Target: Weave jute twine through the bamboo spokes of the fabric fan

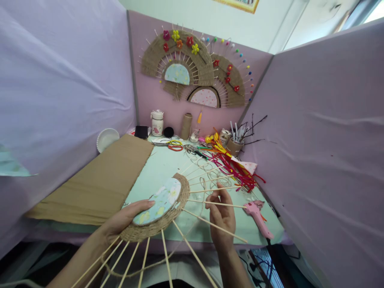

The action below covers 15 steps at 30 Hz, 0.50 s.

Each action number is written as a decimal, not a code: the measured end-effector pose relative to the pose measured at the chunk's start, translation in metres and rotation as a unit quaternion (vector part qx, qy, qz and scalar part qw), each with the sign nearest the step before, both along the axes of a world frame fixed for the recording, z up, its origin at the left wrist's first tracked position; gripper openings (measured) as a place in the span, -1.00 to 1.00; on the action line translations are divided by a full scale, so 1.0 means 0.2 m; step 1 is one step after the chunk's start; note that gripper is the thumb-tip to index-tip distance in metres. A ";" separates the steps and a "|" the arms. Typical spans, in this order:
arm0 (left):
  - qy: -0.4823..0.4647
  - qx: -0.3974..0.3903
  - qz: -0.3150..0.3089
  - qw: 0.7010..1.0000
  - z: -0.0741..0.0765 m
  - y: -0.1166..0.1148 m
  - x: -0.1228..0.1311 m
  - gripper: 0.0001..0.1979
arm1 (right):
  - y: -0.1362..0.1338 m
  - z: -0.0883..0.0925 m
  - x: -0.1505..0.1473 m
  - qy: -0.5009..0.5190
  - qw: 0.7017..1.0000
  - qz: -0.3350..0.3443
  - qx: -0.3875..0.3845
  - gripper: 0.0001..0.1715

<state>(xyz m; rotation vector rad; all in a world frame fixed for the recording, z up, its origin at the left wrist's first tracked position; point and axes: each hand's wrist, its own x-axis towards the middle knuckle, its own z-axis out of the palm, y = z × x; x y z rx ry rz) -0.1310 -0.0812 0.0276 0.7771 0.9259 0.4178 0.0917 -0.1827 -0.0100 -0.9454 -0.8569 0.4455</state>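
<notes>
My left hand (pixel 123 217) grips a half-round fan piece with its thumb on the pale blue floral fabric (pixel 159 203). Brown twine weaving (pixel 154 228) borders the curved edge, and thin wooden sticks (pixel 164 256) fan out from it. My right hand (pixel 222 220) is among the sticks on the right side, thumb and fingers pinched together near one stick. A loose strand of twine (pixel 156 262) hangs below the fan and rises to these fingertips. Whether they also touch the stick is hard to tell.
A pink glue gun (pixel 258 220) lies at right. Pipe cleaners (pixel 231 164), scissors (pixel 174 145) and pliers (pixel 195 150) lie behind the fan. Brown cardboard (pixel 99 180) covers the left. A twine spool (pixel 186 126) and white jar (pixel 157 123) stand by the wall beneath decorated fans (pixel 150 60).
</notes>
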 end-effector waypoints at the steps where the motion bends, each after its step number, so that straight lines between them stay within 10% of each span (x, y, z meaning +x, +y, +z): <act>1: -0.011 -0.005 0.004 1.000 -0.01 0.00 0.00 -0.63 | 0.00 -0.01 0.01 0.015 1.000 -0.018 -0.006 -0.51; 6: -0.031 -0.011 0.046 0.998 -0.03 0.01 0.04 -0.61 | 0.02 -0.06 0.06 0.043 0.990 -0.116 -0.069 -0.83; 15: -0.090 0.061 0.145 0.983 -0.01 0.01 0.21 -0.59 | 0.08 -0.08 0.07 0.108 0.992 -0.045 -0.042 -0.55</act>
